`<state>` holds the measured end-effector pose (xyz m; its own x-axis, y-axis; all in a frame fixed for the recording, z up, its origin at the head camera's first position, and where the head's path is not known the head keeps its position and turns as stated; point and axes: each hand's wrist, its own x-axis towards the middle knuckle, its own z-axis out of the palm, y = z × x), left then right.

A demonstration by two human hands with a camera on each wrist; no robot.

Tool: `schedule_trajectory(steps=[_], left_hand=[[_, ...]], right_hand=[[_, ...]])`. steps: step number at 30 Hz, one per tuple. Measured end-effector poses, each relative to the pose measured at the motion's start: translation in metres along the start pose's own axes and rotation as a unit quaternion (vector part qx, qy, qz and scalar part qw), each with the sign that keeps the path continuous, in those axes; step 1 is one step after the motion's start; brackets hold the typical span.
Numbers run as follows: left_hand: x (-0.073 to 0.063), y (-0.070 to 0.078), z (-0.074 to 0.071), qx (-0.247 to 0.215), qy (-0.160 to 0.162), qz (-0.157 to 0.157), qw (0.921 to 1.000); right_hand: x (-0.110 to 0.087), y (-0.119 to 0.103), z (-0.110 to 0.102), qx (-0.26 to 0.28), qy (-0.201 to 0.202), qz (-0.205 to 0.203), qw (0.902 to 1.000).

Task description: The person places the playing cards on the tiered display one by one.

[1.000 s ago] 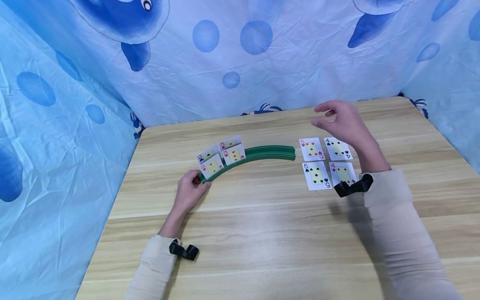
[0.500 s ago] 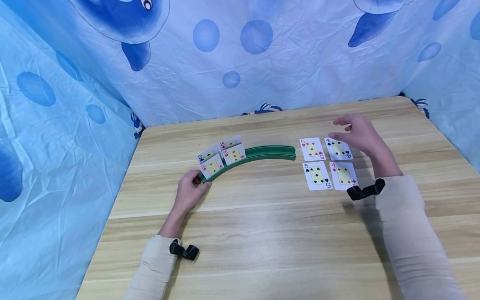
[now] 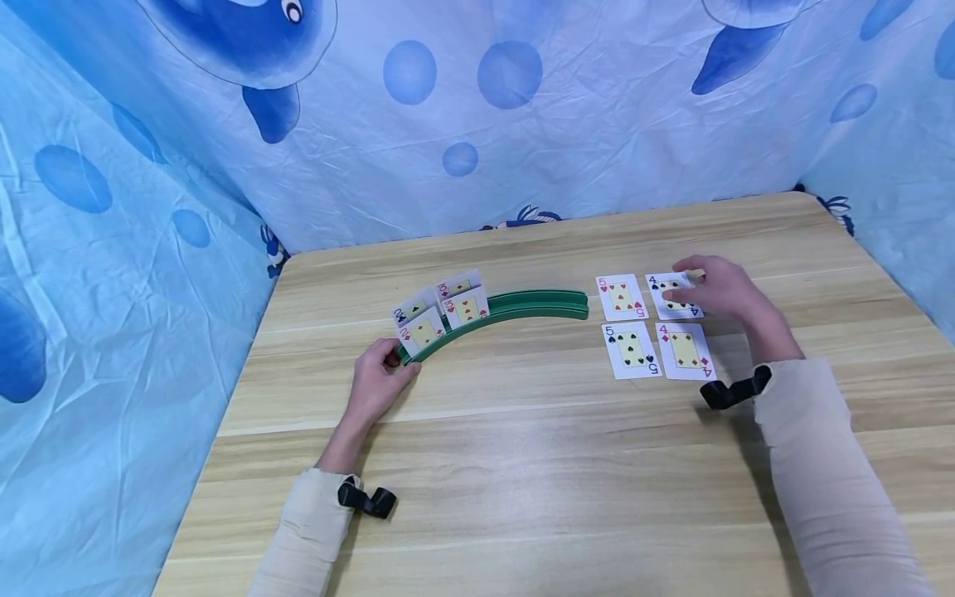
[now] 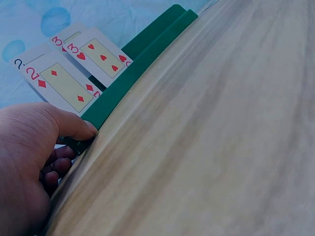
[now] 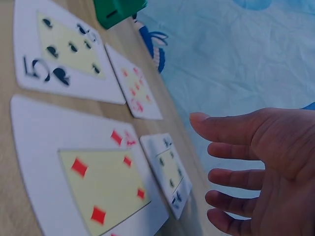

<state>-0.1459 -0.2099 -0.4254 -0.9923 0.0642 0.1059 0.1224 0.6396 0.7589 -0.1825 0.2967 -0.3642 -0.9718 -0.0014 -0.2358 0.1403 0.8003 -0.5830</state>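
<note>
My left hand (image 3: 373,381) grips the near left end of a green curved card holder (image 3: 537,303), thumb along its front and fingers curled behind. Standing in its slots are the two of diamonds (image 4: 61,81) and three of hearts (image 4: 98,56) in front, with a black two (image 3: 410,308) and a red three (image 3: 458,283) behind, partly covered. My right hand (image 3: 727,290) hovers over the four of spades (image 3: 657,307), thumb and fingers apart. In the right wrist view its fingers are loosely bent, hold nothing and look clear of the card (image 5: 171,169).
Left of the four of spades lies the five of hearts (image 3: 620,297). Nearer are the five of spades (image 3: 630,351) and four of diamonds (image 3: 683,351), face up. A wooden table (image 3: 522,464) carries everything. Blue patterned cloth (image 3: 358,174) hangs behind it.
My right hand has moved right and down, from beyond the two upper cards to over the four of spades. The left hand and card holder have stayed put.
</note>
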Motion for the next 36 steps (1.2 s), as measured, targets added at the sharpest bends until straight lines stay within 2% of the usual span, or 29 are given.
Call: schedule_trajectory(steps=[8, 19, 27, 36], left_hand=[[0.000, 0.000, 0.000, 0.002, 0.003, 0.002, 1.0000], [0.000, 0.001, 0.000, 0.000, 0.005, 0.006, 1.0000], [0.000, 0.000, 0.000, -0.001, 0.003, 0.001, 1.0000], [0.000, 0.000, 0.000, -0.003, 0.000, 0.005, 1.0000]], right_hand=[[0.010, 0.017, 0.008, -0.012, -0.013, -0.024, 0.9995], [0.010, 0.025, 0.012, -0.037, -0.008, -0.062, 0.9974], [0.009, 0.027, 0.015, -0.090, 0.002, -0.092, 0.9917], [0.010, 0.025, 0.015, -0.104, 0.004, -0.087, 0.9908]])
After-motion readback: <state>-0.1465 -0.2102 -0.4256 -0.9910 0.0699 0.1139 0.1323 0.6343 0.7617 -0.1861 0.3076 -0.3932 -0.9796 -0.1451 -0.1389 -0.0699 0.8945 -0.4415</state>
